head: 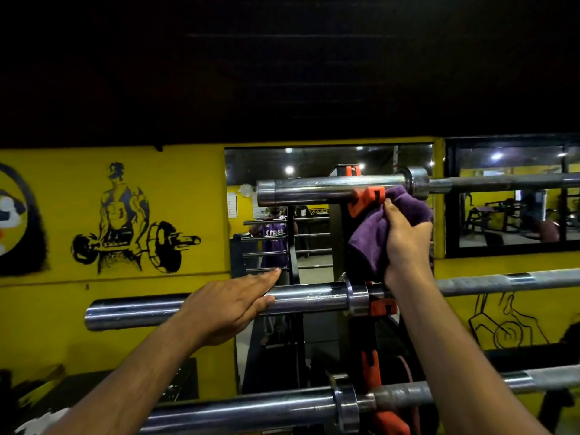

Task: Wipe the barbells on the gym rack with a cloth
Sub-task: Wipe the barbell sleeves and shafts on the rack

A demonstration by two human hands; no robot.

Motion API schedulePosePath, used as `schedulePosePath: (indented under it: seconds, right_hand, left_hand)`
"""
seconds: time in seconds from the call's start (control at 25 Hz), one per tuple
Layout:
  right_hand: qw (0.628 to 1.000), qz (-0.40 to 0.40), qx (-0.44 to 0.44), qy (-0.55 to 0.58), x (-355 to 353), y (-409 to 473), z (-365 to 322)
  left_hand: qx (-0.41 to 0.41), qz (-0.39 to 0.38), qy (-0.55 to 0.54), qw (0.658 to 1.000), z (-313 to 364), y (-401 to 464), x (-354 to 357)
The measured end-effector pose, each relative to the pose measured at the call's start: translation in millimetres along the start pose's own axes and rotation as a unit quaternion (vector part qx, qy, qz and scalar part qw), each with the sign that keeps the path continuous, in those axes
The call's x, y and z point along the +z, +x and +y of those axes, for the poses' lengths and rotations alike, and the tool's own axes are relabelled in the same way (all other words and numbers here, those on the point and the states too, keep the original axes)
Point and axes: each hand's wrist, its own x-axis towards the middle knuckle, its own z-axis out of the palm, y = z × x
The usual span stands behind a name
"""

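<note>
While the left hand (pixel 232 304) lies flat and open over the sleeve of the middle barbell (pixel 219 301) at lower left of centre, fingers straight and thumb tucked against the chrome, it looks to be there as a brace, steadying the bar or the person and gripping nothing. Further right, at the centre of the frame, the rack upright (pixel 354 246) carries the bars on orange hooks (pixel 365 200), which keeps each sleeve jutting out leftward where a cloth can get round it. Just right of that, the right hand (pixel 405 243) is curled round a bunched purple cloth (pixel 376 233), thumb pressed on its top fold, the wrist passing in front of the middle bar. The cloth's upper edge is pushed up against the underside of the top barbell (pixel 329 188), beside the collar and touching the orange hook; most of the fabric hangs left of and below the palm. I judge the wiping to be on that top bar's inner sleeve. A lowest barbell (pixel 251 406) crosses the bottom of the frame, untouched by either hand.
</note>
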Motion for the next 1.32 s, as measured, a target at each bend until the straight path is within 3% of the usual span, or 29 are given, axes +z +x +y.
schedulePosePath:
  seconds: [0.12,0.28,0.56,0.64,0.76,0.88,1.0,1.2,1.32]
  right_hand:
    - [0.998,-0.054,-0.001,-0.041,-2,3,-7]
    - [0.986,-0.076,-0.101,-0.109,-26,-1,-7]
    - [0.992,-0.061,-0.109,-0.016,-67,-24,-5]
    - [0.989,-0.057,-0.128,-0.052,-81,-54,-11]
    - [0.978,-0.081,-0.153,-0.118,-106,-109,-27]
    - [0.955,-0.117,-0.167,-0.216,-123,-169,-38]
    - [0.953,-0.098,-0.095,-0.269,-146,-228,-43]
    - [0.923,-0.110,-0.034,-0.366,-191,-324,-61]
    - [0.897,-0.002,-0.019,-0.441,-233,-372,-72]
  left_hand:
    - [-0.001,-0.007,0.014,1.000,1,2,-1]
    - [-0.003,-0.011,0.025,1.000,-3,3,1]
    - [-0.009,-0.053,0.003,0.999,-2,8,-4]
    - [0.004,-0.033,-0.042,0.999,0,4,-9]
    - [0.045,0.084,-0.167,0.981,33,-5,-14]
    - [0.083,0.115,-0.384,0.913,101,-21,-10]
    - [0.050,0.005,-0.584,0.810,158,-51,10]
    - [0.063,-0.107,-0.724,0.678,222,-125,52]
    - [0.033,-0.107,-0.767,0.632,262,-167,67]
